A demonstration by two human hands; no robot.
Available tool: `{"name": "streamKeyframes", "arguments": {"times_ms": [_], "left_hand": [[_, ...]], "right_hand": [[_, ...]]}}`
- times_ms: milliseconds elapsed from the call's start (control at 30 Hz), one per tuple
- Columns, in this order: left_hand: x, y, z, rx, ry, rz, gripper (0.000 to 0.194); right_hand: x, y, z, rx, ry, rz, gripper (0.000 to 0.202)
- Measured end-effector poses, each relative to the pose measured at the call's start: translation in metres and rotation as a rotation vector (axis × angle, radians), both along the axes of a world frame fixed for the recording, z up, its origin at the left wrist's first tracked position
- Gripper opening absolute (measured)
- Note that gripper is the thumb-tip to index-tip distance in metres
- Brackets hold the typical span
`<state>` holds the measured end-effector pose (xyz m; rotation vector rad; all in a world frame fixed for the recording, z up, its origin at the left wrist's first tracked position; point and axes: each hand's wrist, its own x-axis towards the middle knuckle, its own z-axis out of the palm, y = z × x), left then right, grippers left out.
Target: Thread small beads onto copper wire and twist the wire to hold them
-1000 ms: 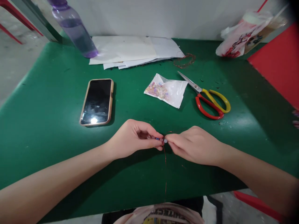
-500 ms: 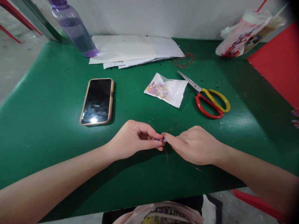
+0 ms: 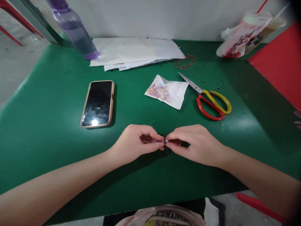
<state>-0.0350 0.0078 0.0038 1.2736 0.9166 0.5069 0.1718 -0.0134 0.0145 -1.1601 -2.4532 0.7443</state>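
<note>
Between thumb and fingers, my left hand (image 3: 134,142) pinches a short strand of small beads (image 3: 159,141) strung on thin copper-coloured wire. A pale round bead (image 3: 166,140) sits at the strand's right end. My right hand (image 3: 196,142) closes thumb and forefinger around that pale bead, its fingertips almost meeting those of the left. Loose wire ends (image 3: 167,150) stick out above and below the bead. Part of the strand is hidden inside the left fingers.
Beyond my hands lie a packet of beads (image 3: 166,91), scissors (image 3: 207,97) with red and yellow handles, and a phone (image 3: 97,103). Farther back are white papers (image 3: 131,51), a coil of copper wire (image 3: 185,61), a purple bottle (image 3: 75,33) and bagged drinks (image 3: 243,36).
My right thumb and forefinger have come together around the pale bead, where before the hand lay beside it with its thumb extended. The left hand keeps its pinch almost unmoved.
</note>
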Motion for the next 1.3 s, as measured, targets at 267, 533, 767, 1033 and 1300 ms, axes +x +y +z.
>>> {"name": "streamKeyframes", "arguments": {"times_ms": [267, 533, 767, 1033, 1300], "left_hand": [[0.000, -0.002, -0.005, -0.029, 0.001, 0.053, 0.007], [0.001, -0.001, -0.006, -0.052, -0.031, 0.063, 0.007], [-0.002, -0.001, -0.003, -0.047, -0.032, 0.020, 0.006], [-0.003, -0.002, -0.004, -0.029, -0.002, 0.010, 0.009], [0.000, 0.000, -0.003, -0.014, -0.017, 0.023, 0.012]], "right_hand": [[-0.008, -0.014, -0.011, 0.127, -0.263, -0.048, 0.019], [-0.007, -0.013, -0.017, 0.245, -0.320, 0.011, 0.019], [-0.004, -0.011, -0.018, 0.345, -0.260, 0.127, 0.022], [0.001, -0.010, -0.026, 0.458, -0.224, 0.157, 0.014], [0.005, -0.004, -0.025, 0.482, -0.204, 0.113, 0.019]]}}
